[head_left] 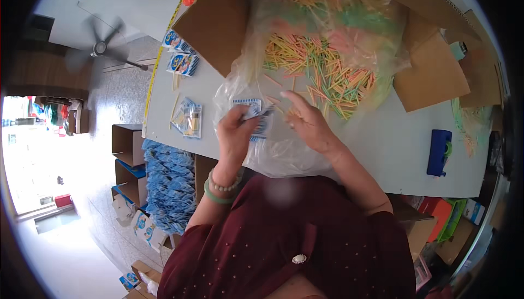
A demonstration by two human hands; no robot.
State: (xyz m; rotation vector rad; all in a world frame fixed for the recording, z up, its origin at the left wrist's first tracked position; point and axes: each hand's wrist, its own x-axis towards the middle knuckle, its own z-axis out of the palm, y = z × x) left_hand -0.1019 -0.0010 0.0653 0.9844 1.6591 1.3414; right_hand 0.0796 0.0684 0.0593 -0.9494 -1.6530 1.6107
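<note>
My left hand (234, 129) is closed on small blue-and-white packets (249, 107) with striped edges, pinched between thumb and fingers. To its right, my right hand (311, 127) has its index finger stretched out and the others partly bent, with no held thing visible. A few loose sticks lie close to its fingertips. Both hands are above a clear plastic sheet (284, 157) on the table. Beyond them, a heap of thin pink, yellow and green sticks (344, 80) spills from a clear plastic bag (376, 26) in a cardboard box (215, 31).
More packets (192, 120) lie on the pale table (382, 157), left of my hands. A blue tape dispenser (439, 151) stands at the right. Below the left edge, a box holds many blue packets (168, 184). A fan (99, 48) stands at far left.
</note>
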